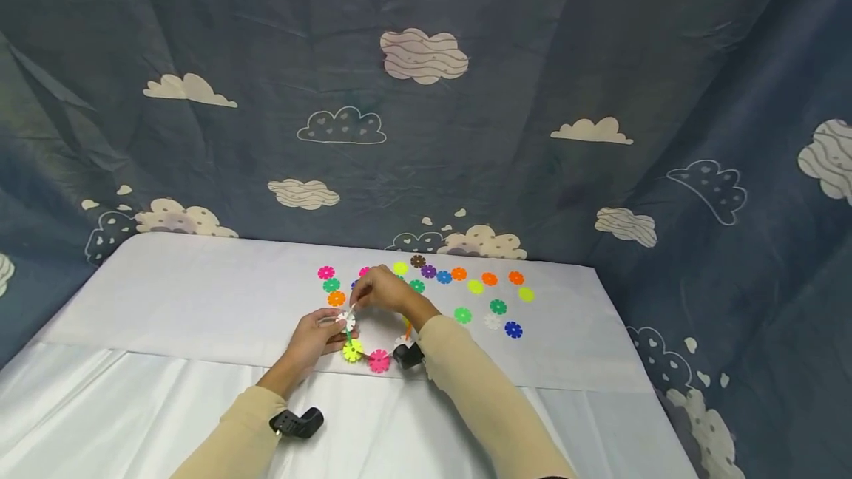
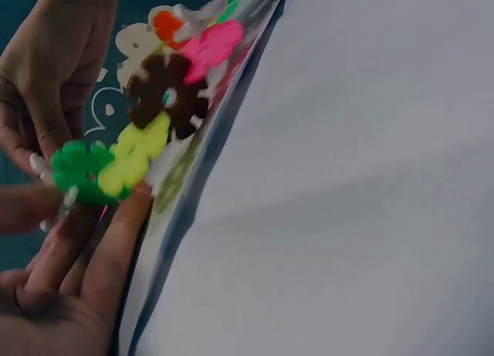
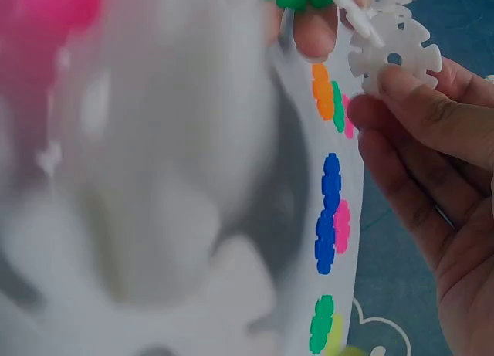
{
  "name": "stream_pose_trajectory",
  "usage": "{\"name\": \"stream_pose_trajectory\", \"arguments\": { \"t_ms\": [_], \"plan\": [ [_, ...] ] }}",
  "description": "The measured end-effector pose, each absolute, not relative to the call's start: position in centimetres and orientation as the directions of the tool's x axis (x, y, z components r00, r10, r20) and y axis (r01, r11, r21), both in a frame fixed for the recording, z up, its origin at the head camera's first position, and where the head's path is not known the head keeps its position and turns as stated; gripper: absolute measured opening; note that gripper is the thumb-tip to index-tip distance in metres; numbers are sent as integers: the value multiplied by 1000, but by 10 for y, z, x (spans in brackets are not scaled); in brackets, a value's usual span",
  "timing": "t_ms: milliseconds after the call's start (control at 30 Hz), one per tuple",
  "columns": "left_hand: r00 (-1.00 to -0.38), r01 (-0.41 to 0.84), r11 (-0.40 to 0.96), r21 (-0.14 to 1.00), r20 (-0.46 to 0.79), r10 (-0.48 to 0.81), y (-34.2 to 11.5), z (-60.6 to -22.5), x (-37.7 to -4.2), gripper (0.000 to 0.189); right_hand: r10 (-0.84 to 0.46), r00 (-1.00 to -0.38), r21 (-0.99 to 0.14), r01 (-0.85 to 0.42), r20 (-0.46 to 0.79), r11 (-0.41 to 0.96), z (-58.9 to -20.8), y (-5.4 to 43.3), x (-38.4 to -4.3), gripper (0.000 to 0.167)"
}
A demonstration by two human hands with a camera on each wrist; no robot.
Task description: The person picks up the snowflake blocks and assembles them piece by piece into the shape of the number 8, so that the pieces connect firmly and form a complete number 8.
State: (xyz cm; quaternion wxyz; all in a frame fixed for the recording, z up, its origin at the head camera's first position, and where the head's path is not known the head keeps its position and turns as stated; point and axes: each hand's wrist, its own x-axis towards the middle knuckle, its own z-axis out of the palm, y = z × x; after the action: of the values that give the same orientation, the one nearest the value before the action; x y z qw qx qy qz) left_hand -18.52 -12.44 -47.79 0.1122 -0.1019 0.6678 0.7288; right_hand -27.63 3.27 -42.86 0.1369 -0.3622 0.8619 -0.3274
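A linked chain of colourful notched plastic discs hangs in a curve between the hands, including a yellow disc [image 1: 353, 350], a pink disc [image 1: 379, 361] and, in the left wrist view, a brown disc [image 2: 167, 93]. My left hand [image 1: 314, 336] pinches the chain's end by a white disc, close to a green disc [image 2: 77, 171]. In the right wrist view my right hand [image 3: 440, 140] pinches a white notched disc [image 3: 405, 47] between thumb and forefinger. It is beside another white disc seen edge-on [image 3: 356, 16]; whether their slots are joined I cannot tell.
Several loose notched discs lie on the white-covered table [image 1: 166, 294] behind and right of the hands, among them an orange disc [image 1: 336, 299], a green disc [image 1: 462, 315] and a blue disc [image 1: 513, 330]. A dark cloud-print curtain [image 1: 466, 168] closes off the back.
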Motion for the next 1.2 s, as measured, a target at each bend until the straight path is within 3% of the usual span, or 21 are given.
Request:
{"name": "stream_pose_trajectory", "arguments": {
  "t_ms": [167,367,533,633,733,933,1100,1200],
  "plan": [
    [-950,-284,-84,955,-269,158,-128,-476,-182,45,-734,-679,-678,-550,23,488,-432,33,-272,5],
    [-948,-311,-9,950,-309,80,-123,-475,-185,44,-729,-685,-640,-562,5,524,-427,49,-271,18],
    [-945,-317,26,948,-318,78,-125,-474,-186,43,-582,-813,-632,-464,24,621,-428,103,-274,25],
    [-942,-323,35,946,-325,83,-128,-473,-187,46,-418,-908,-622,-331,6,710,-434,140,-272,22],
    [-942,-321,57,945,-325,85,-129,-471,-188,50,-276,-959,-594,-182,-69,784,-441,167,-270,24],
    [-946,-306,66,950,-311,90,-128,-473,-189,44,-205,-959,-505,-80,-197,860,-455,192,-264,27],
    [-948,-294,57,954,-299,113,-124,-476,-188,43,-221,-962,-511,-110,-162,853,-459,195,-258,23],
    [-948,-291,45,956,-294,120,-122,-475,-188,43,-249,-962,-572,-143,-112,808,-457,191,-254,21]
  ]
}}
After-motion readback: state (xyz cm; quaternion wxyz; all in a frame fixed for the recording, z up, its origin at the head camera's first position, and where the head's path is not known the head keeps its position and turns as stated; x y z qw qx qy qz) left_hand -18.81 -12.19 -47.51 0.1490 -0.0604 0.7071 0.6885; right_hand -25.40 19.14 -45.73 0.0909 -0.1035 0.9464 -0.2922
